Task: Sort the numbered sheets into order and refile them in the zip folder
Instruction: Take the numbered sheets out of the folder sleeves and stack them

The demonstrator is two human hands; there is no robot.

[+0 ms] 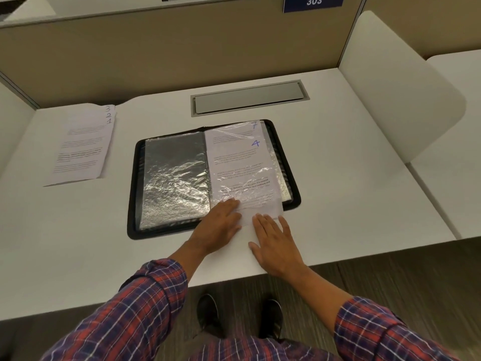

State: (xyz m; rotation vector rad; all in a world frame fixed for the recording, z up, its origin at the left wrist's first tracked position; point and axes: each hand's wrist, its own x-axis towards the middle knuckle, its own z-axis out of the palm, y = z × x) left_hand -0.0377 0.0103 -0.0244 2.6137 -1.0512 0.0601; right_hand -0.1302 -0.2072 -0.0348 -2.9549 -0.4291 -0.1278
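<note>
White sheet, left hand, right hand flat

I'm looking at a numbered study carrel, the sort found in an office or library. A white desk anchors it. A beige partition stands along the desk's far edge, with a blue plate reading 303 above that. A grey cable hatch sits in the desk's far middle, a white divider rises from its right edge, and brown carpet lies below its near edge.
</note>
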